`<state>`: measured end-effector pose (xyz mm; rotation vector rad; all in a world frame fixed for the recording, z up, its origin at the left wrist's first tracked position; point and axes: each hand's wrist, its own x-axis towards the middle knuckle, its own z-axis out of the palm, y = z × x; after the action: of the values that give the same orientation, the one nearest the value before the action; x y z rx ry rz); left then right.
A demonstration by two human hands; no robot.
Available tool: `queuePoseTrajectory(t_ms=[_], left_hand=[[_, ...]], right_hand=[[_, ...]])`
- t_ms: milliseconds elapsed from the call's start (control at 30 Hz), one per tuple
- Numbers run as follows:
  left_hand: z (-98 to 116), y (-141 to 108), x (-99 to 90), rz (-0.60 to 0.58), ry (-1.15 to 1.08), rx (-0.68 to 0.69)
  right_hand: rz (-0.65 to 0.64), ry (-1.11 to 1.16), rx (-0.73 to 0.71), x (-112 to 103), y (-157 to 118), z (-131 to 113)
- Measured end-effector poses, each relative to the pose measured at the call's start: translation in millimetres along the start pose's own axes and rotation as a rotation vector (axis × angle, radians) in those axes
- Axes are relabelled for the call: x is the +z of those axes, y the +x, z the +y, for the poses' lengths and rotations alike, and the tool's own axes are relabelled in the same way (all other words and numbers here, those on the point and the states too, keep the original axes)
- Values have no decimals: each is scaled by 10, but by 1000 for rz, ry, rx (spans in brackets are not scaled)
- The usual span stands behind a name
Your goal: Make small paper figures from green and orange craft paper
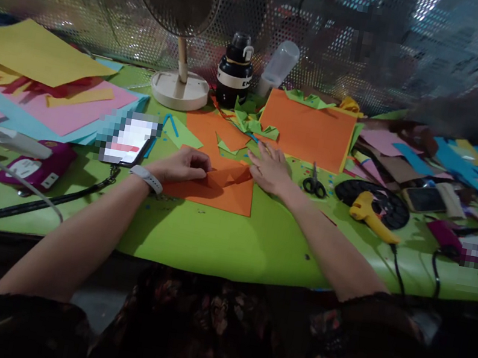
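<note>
A piece of orange paper [217,197] lies on the table before me, with a raised, folded part [225,177] along its upper side. My left hand [186,165] is closed at the paper's left side, thumb and index finger pinching the raised part. At the right end of the fold, my right hand [270,169] rests with fingers stretched out and apart, touching the paper's edge. More orange paper [213,129] and green paper scraps [255,123] lie just beyond both hands. Black scissors [314,184] sit to the right of my right hand.
A phone [130,139], a fan [180,90] and stacked coloured sheets [40,54] are at the left. A black bottle [234,74] stands behind. To the right are an orange sheet [309,129], a yellow glue gun [372,216] on a black round tray [347,191], and cords.
</note>
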<state>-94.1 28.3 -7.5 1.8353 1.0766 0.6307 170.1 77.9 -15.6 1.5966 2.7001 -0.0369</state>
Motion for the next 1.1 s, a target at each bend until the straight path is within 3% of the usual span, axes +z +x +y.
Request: queuePoseTrajectory(t_ms=[200, 433, 533, 667, 800, 967, 1100], left_hand=[[1, -5, 5, 4, -1, 22], [-68, 13, -13, 16, -15, 13], [-63, 11, -17, 5, -40, 5], [-11, 8, -18, 13, -66, -7], [48, 21, -19, 43, -159, -20], [95, 12, -12, 71, -307, -47], [142, -11, 26, 68, -430, -45]], right_hand=[[15, 96, 5, 20, 39, 20], [63, 815, 102, -57, -74, 91], [82, 980, 78, -63, -107, 157], [135, 1076, -31, -111, -143, 159], [161, 1144, -102, -245, -280, -80], [69, 1122, -229, -314, -500, -426], [45, 1052, -299, -274, -551, -516]])
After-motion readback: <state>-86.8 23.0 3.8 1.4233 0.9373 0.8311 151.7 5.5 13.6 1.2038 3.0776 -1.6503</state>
